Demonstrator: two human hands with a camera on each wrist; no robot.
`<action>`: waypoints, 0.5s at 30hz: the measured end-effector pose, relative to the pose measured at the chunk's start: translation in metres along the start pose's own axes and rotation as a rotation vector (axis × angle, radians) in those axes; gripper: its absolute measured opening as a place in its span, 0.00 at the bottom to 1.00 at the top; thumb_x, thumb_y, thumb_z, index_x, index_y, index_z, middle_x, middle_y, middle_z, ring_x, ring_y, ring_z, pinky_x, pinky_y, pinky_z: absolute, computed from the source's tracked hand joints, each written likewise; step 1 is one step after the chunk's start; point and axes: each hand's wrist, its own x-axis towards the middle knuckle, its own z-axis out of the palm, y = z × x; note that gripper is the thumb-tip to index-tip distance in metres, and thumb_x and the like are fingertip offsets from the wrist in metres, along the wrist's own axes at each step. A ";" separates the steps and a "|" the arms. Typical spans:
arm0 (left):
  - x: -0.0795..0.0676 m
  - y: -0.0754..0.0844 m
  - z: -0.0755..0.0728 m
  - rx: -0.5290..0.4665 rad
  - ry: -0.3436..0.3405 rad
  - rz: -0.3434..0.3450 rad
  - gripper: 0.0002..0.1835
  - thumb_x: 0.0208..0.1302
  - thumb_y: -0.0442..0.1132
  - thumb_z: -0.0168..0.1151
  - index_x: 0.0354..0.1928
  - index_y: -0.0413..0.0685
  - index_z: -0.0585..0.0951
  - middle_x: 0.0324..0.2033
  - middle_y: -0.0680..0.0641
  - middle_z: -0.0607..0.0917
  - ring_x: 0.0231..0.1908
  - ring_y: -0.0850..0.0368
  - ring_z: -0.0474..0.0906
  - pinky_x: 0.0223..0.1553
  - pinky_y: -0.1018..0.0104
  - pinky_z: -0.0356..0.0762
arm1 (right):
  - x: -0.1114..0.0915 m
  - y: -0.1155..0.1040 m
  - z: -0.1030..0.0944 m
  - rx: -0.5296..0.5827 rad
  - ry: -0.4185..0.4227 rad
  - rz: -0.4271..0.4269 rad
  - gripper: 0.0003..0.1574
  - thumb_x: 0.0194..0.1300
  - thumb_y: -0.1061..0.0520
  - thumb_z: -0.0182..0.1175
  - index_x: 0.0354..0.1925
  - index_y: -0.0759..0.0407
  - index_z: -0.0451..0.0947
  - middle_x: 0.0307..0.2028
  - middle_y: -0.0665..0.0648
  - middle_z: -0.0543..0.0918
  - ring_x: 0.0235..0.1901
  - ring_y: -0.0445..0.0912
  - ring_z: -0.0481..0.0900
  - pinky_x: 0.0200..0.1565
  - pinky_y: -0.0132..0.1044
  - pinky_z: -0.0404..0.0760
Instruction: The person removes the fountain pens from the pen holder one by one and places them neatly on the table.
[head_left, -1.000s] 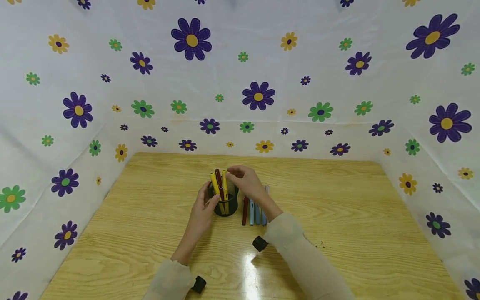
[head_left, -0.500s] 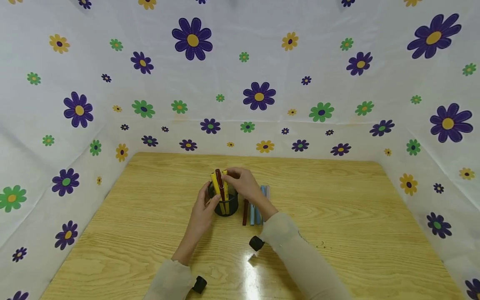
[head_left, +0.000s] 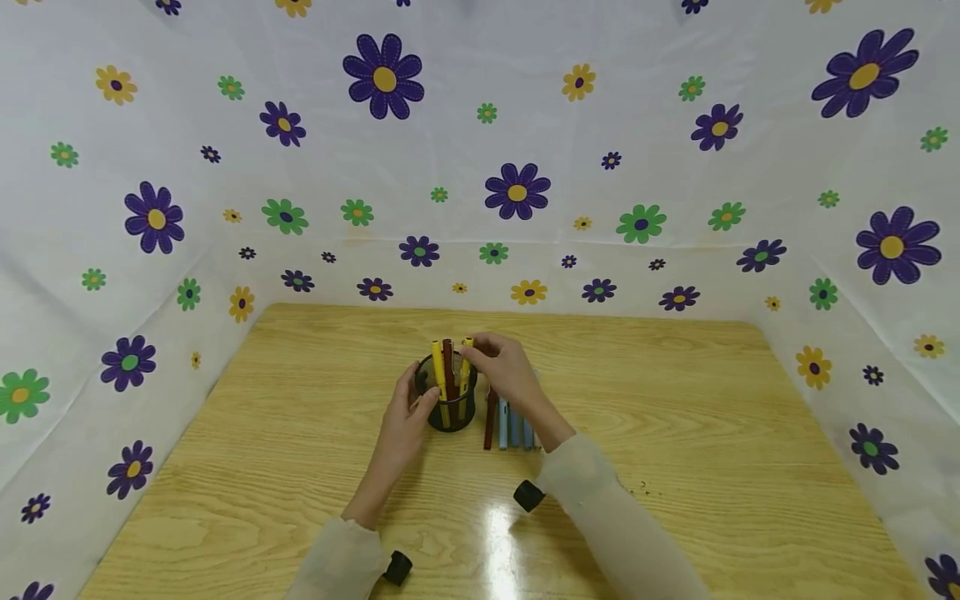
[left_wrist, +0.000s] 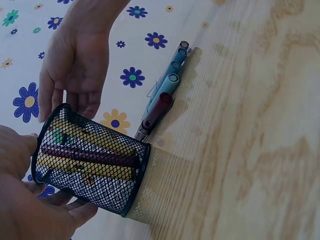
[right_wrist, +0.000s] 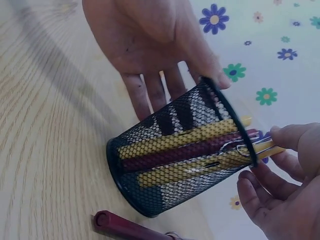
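Note:
A black mesh pen cup (head_left: pixel 453 426) stands on the table, and my left hand (head_left: pixel 402 427) holds it from the left, thumb near the rim and fingers around its far side. My right hand (head_left: pixel 512 373) pinches the top of a yellow pen (head_left: pixel 465 380) whose lower part is inside the cup. Also in the cup are another yellow pen (head_left: pixel 438 363) and a dark red pen (head_left: pixel 449 368), both leaning near the left hand's thumb. The right wrist view shows the pinched pen's end (right_wrist: pixel 263 147) between thumb and fingers, just past the rim.
Right of the cup, a dark red pen (head_left: pixel 491 423) and several blue pens (head_left: pixel 503 427) lie side by side, partly under my right forearm. A paler pen (left_wrist: pixel 184 45) ends that row. A flowered cloth (head_left: pixel 645 183) encloses the wooden table (head_left: pixel 315 367) at back and sides.
The right hand has shifted slightly right with the top of the yellow pen. The other two pens have also swung to the right, standing more upright in the cup. The left hand stays put.

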 end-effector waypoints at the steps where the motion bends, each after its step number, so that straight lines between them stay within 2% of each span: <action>1: 0.000 0.000 0.000 -0.002 0.000 0.001 0.36 0.82 0.43 0.53 0.81 0.37 0.51 0.76 0.31 0.62 0.75 0.37 0.58 0.74 0.39 0.57 | -0.001 -0.001 -0.002 0.005 0.002 -0.009 0.23 0.75 0.51 0.65 0.61 0.63 0.82 0.51 0.58 0.85 0.48 0.52 0.83 0.54 0.57 0.82; 4: 0.000 0.000 0.000 -0.005 -0.002 0.006 0.37 0.82 0.44 0.53 0.81 0.37 0.51 0.75 0.31 0.62 0.75 0.37 0.59 0.74 0.38 0.57 | -0.005 -0.003 -0.006 0.015 0.006 -0.030 0.23 0.75 0.51 0.64 0.60 0.63 0.82 0.49 0.58 0.85 0.48 0.53 0.83 0.54 0.56 0.83; 7: -0.001 0.000 0.000 -0.001 -0.001 0.006 0.37 0.82 0.45 0.53 0.81 0.38 0.51 0.75 0.31 0.63 0.75 0.37 0.59 0.74 0.39 0.57 | -0.008 -0.006 -0.011 0.035 0.008 -0.035 0.22 0.75 0.50 0.64 0.60 0.61 0.82 0.48 0.58 0.85 0.48 0.55 0.84 0.53 0.50 0.84; 11: -0.001 0.001 0.000 0.010 0.001 -0.001 0.37 0.82 0.46 0.53 0.81 0.39 0.51 0.75 0.32 0.62 0.75 0.37 0.59 0.74 0.39 0.57 | -0.012 -0.009 -0.017 0.142 0.006 -0.035 0.21 0.76 0.52 0.63 0.60 0.63 0.80 0.50 0.62 0.86 0.49 0.55 0.85 0.53 0.44 0.86; 15: -0.001 0.000 -0.001 0.021 0.003 -0.011 0.37 0.82 0.46 0.53 0.81 0.40 0.52 0.76 0.32 0.61 0.75 0.37 0.58 0.73 0.39 0.57 | -0.014 -0.011 -0.022 0.270 0.005 -0.051 0.20 0.77 0.56 0.61 0.60 0.67 0.78 0.53 0.68 0.85 0.50 0.55 0.87 0.53 0.43 0.85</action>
